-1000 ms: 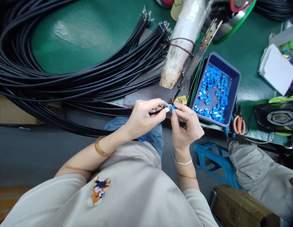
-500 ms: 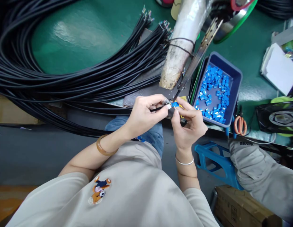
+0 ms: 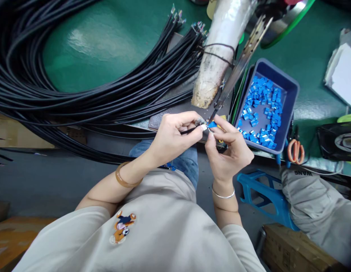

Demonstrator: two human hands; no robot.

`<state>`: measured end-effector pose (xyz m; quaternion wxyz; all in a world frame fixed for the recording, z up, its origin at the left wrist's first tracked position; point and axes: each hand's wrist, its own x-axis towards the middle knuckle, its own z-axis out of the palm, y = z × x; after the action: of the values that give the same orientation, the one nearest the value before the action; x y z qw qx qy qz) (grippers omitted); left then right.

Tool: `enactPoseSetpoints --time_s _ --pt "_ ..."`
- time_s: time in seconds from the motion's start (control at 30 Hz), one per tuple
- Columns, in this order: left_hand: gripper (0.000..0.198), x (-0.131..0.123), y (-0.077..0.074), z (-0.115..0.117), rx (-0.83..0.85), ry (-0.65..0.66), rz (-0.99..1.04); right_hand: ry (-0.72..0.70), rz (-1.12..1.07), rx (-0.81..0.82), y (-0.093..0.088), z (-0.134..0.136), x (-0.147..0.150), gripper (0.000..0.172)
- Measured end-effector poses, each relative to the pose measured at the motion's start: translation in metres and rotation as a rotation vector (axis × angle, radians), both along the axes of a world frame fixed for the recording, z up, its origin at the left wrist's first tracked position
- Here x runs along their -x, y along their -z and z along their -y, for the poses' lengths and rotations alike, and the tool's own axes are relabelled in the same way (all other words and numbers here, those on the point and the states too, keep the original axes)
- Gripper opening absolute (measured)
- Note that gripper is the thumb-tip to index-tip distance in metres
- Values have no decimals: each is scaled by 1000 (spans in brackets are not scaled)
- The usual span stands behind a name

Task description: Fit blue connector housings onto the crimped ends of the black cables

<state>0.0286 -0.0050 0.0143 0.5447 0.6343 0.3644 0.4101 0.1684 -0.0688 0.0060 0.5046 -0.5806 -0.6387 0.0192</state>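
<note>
My left hand (image 3: 179, 132) is closed in a pinch around the end of a black cable (image 3: 188, 131). At its fingertips is a small blue connector (image 3: 212, 124), right by the cable end. My right hand (image 3: 230, 145) is closed too, its thumb and fingers pinching a thin pale wire (image 3: 208, 129) beside the connector. From above, the dark tip of a soldering iron (image 3: 229, 85) reaches down to the connector. Fingers partly hide the joint, so I cannot tell exactly what touches there.
Long black cables (image 3: 113, 88) with stripped ends lie across the green table (image 3: 107, 45). A whitish hose (image 3: 215, 60) hangs beside the iron. To the right are a bin (image 3: 291, 94) of blue connectors, orange-handled scissors (image 3: 296, 151), a blue stool (image 3: 266, 192) and another person's leg (image 3: 308, 196).
The view has shifted slightly, so the bin and scissors appear farther right. Both hands keep the same pinch at the connector under the iron tip.
</note>
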Motion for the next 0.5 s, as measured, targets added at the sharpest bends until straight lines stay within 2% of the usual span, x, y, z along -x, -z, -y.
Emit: enactPoseSetpoints --time_s 0.27,0.5 --pt "10 0 1 0 8 -2 -19 -23 -31 16 2 0 -1 12" --pt "12 0 -5 -1 5 21 -10 -1 3 -16 -2 -2 1 11"
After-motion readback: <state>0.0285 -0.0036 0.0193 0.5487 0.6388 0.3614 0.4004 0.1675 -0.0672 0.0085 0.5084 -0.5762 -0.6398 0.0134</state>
